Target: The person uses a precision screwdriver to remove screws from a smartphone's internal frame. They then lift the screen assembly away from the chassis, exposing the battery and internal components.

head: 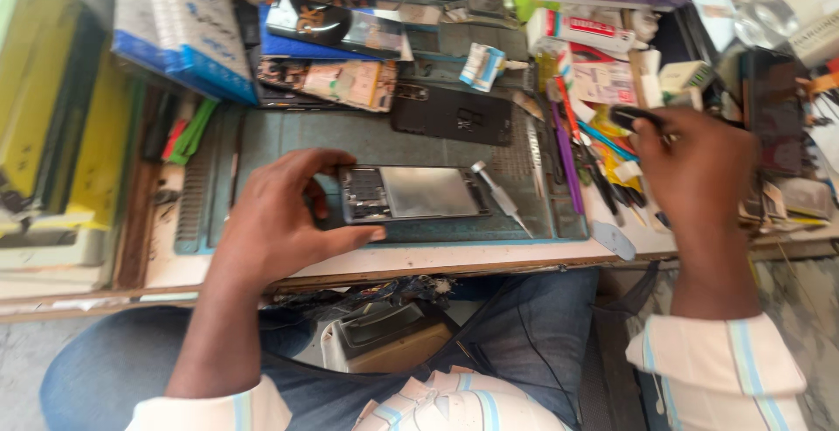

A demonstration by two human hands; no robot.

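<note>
An opened phone [411, 193] with its back off lies on the grey-green work mat [367, 138], circuit board and silver plate showing. My left hand [284, 221] grips the phone's left end, thumb under its front edge and fingers curled over the top. My right hand [695, 164] is off to the right over a heap of tools, fingers closed on a small black-handled tool [631, 116]. A screwdriver [496, 193] lies on the mat just right of the phone. The phone's black back cover [453, 116] rests behind it.
Tools, pens and tweezers [594, 169] crowd the mat's right side. Boxes, packets and phone parts [341, 55] pile up at the back; blue and yellow boxes [183, 24] stand at left. A dark phone [773, 112] lies far right. Below the bench edge are my knees and a box [384, 339].
</note>
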